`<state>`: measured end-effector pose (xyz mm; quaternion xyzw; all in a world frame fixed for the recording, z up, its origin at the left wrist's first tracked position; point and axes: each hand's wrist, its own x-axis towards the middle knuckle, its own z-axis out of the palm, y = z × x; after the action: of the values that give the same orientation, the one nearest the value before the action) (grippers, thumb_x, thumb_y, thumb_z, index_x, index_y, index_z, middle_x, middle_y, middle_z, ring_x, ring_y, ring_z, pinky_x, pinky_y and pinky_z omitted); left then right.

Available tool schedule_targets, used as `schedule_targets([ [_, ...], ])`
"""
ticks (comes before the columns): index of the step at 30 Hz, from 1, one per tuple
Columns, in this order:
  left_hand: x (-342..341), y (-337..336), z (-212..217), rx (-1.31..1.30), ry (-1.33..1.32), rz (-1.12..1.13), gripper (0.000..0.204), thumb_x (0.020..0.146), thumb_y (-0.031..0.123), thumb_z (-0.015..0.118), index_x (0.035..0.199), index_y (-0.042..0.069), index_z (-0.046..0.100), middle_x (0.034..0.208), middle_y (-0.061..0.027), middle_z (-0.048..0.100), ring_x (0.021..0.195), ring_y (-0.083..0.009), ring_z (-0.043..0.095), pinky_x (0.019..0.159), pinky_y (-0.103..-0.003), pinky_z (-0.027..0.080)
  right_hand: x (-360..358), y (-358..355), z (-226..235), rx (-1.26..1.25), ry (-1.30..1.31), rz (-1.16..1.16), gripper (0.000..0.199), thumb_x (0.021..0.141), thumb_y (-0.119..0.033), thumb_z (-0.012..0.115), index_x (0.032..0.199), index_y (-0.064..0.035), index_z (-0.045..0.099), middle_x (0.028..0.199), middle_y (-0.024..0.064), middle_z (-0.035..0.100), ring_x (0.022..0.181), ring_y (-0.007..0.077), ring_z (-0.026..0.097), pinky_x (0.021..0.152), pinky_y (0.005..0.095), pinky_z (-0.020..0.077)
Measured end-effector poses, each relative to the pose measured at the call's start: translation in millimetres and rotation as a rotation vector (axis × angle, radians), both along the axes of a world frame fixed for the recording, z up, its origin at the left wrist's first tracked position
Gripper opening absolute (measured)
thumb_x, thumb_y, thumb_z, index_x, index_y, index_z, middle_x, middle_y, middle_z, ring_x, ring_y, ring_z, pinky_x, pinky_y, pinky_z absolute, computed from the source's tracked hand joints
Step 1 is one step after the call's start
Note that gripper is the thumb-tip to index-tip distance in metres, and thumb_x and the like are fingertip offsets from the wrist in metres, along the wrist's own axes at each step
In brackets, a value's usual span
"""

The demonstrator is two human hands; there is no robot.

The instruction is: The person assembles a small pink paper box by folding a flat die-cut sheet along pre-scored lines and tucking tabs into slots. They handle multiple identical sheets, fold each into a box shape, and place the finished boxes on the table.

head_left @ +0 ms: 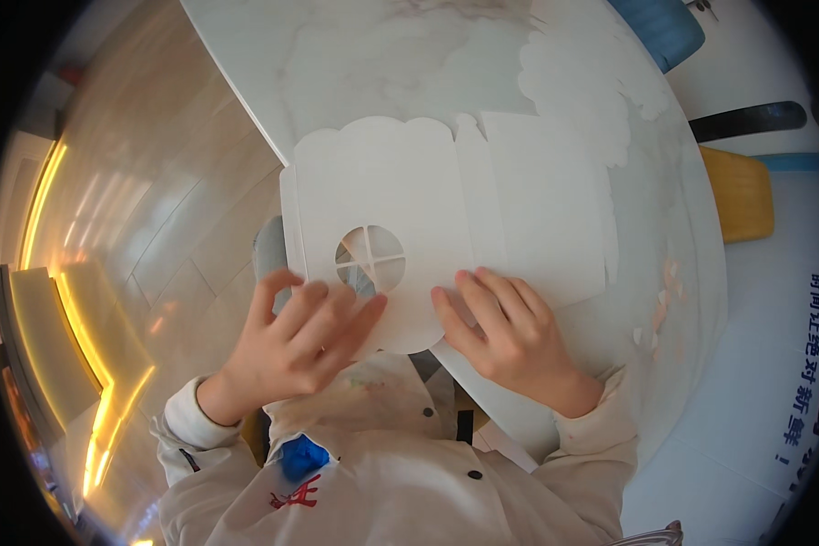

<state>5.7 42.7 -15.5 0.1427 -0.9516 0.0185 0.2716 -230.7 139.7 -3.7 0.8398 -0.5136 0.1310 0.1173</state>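
Observation:
A flat white cardboard cutout (382, 182) with scalloped ends and fold lines lies partly on the marble-patterned table, its left part sticking out over the edge. Near its lower left it has a round window (370, 259) split by a cross of thin bars. My left hand (300, 337) is at the lower left border beside the window, fingers bent and apart, the thumb side over the card. With my right hand (514, 337) I hold the card's lower edge near a fold line, fingertips on its surface; whether the thumb goes beneath is hard to see.
Another white scalloped cutout (578, 73) lies at the far right of the table (409, 55). Small paper scraps (662, 305) are scattered near the right edge. A blue chair (662, 32) and a yellow chair (742, 194) stand beyond. Tiled floor (182, 200) spreads to the left.

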Motion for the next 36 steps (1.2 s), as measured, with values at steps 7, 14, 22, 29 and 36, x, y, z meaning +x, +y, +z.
schedule_targets([
  [7, -4.6, -0.8, -2.9, 0.336, 0.052, -0.073, 0.025, 0.070, 0.013, 0.080, 0.092, 0.005, 0.071, 0.084, -0.0017, 0.054, 0.073, -0.0196, 0.052, 0.065, -0.035, 0.042, -3.8, -11.9, 9.5, 0.102, 0.025, 0.145, 0.011, 0.073, -0.002, 0.066, 0.072, -0.0057, 0.056, 0.072, 0.0044, 0.048, 0.070, 0.0174, 0.052, 0.060, 0.0288, 0.0423],
  [14, -15.1, -28.0, 6.8, 0.960, 0.059, 0.011, 0.015, 0.078, 0.007, 0.075, 0.080, 0.001, 0.062, 0.074, -0.0136, 0.059, 0.065, -0.0261, 0.057, 0.058, -0.036, 0.045, -19.1, -54.5, 17.5, 0.698, -0.745, -0.067, 0.020, 0.079, -0.007, 0.075, 0.071, 0.0013, 0.059, 0.078, 0.0074, 0.052, 0.071, 0.0208, 0.053, 0.061, 0.0347, 0.0433],
  [22, -25.2, -40.5, 8.0, 0.492, 0.004, 0.360, 0.051, 0.067, 0.014, 0.084, 0.109, 0.006, 0.056, 0.099, -0.0102, 0.058, 0.093, -0.0268, 0.057, 0.080, -0.038, 0.046, -11.6, -58.7, -2.7, 0.464, -0.556, -0.363, 0.042, 0.073, -0.024, 0.085, 0.093, -0.0064, 0.052, 0.089, 0.0055, 0.053, 0.074, 0.0227, 0.057, 0.062, 0.0353, 0.0472],
  [29, -40.1, -94.6, -6.9, 0.334, 0.161, 0.370, 0.067, 0.072, 0.030, 0.082, 0.127, 0.007, 0.053, 0.118, -0.0124, 0.056, 0.111, -0.0307, 0.054, 0.097, -0.042, 0.041, -9.5, -63.4, 6.5, 0.494, -0.526, -0.381, 0.052, 0.068, -0.032, 0.087, 0.099, -0.0100, 0.051, 0.091, 0.0055, 0.056, 0.076, 0.0228, 0.060, 0.062, 0.0351, 0.0486],
  [36, -70.1, -140.5, 8.4, 0.497, -0.226, 0.376, 0.059, 0.071, 0.041, 0.081, 0.113, 0.008, 0.058, 0.108, -0.0135, 0.062, 0.104, -0.0307, 0.058, 0.096, -0.040, 0.042, -21.1, -61.4, 23.6, 0.699, -0.647, -0.373, 0.050, 0.070, -0.027, 0.086, 0.107, -0.0080, 0.058, 0.082, 0.0049, 0.054, 0.069, 0.0186, 0.051, 0.063, 0.0319, 0.0457],
])
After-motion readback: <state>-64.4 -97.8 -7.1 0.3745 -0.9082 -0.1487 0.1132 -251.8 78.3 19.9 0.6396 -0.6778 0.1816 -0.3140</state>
